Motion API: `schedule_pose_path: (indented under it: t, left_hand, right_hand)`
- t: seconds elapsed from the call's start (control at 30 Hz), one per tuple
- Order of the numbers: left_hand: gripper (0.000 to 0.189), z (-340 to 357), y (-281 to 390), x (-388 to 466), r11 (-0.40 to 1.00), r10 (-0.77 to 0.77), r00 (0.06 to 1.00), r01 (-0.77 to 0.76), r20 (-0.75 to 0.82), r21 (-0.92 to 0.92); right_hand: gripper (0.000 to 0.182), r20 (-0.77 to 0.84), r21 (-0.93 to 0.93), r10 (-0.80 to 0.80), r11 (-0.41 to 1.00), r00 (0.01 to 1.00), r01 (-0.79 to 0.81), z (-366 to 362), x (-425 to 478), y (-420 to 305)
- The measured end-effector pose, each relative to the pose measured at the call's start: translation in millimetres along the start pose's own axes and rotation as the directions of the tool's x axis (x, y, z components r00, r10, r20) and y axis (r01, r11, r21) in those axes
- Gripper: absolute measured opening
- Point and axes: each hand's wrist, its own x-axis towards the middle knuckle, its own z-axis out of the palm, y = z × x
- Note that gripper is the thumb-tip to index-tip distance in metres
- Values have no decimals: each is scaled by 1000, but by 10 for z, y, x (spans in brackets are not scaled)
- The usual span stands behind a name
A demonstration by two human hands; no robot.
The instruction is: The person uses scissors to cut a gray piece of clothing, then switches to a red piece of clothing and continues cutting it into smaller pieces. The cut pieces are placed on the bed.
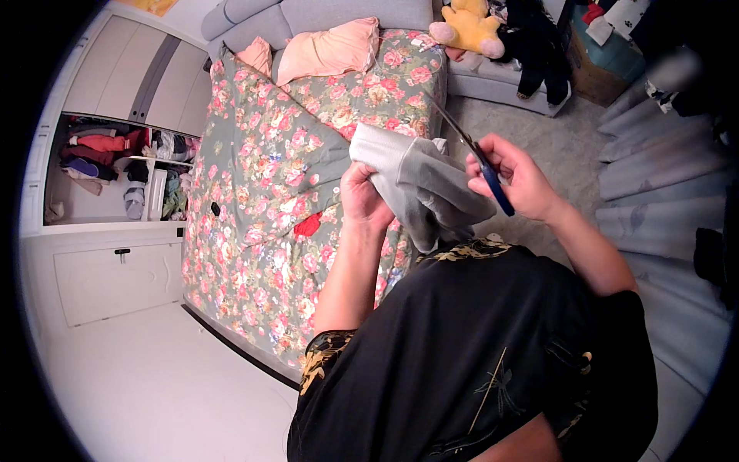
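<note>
My left hand (365, 196) grips a light grey knit garment (427, 173) by its edge, with the ribbed band uppermost and the rest hanging in folds over my lap. To its right, my right hand (514, 173) holds scissors (491, 179) with dark blue handles. Their long blades point up and left, past the garment and apart from it. The blades look closed or nearly so. Beneath the garment, its lower folds reach my black top with gold patterning (473, 323).
A bed with a floral cover (277, 208) lies ahead and left, bearing a red cloth piece (308, 224), a small black item (215, 208) and pink pillows (329, 49). A wardrobe (104, 208) holds clothes. A yellow plush toy (469, 29) sits at the back; curtains (658, 219) hang right.
</note>
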Motion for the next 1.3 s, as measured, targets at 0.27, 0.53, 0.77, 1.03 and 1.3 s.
schedule_pose_path:
  t: [0.27,0.53,0.77,1.03,1.3]
  left_hand:
    - [43,-43,-62,26,996,4,997,2,-72,89]
    - [43,13,-97,56,952,117,986,-78,-116,296]
    - [44,48,-100,7,956,124,987,-91,-103,279]
    - [42,43,-64,-11,984,77,989,-55,-124,170]
    - [27,273,-86,80,899,188,929,-32,-320,437]
  right_hand:
    - [31,-128,-98,-322,945,938,311,183,167,-383]
    - [30,-128,-228,-316,932,940,282,285,258,-340]
    - [28,-185,-154,-315,945,931,289,267,247,-369]
    - [24,-327,-153,-42,988,944,-10,-159,261,-210]
    - [24,-245,17,-79,996,966,86,146,146,-3]
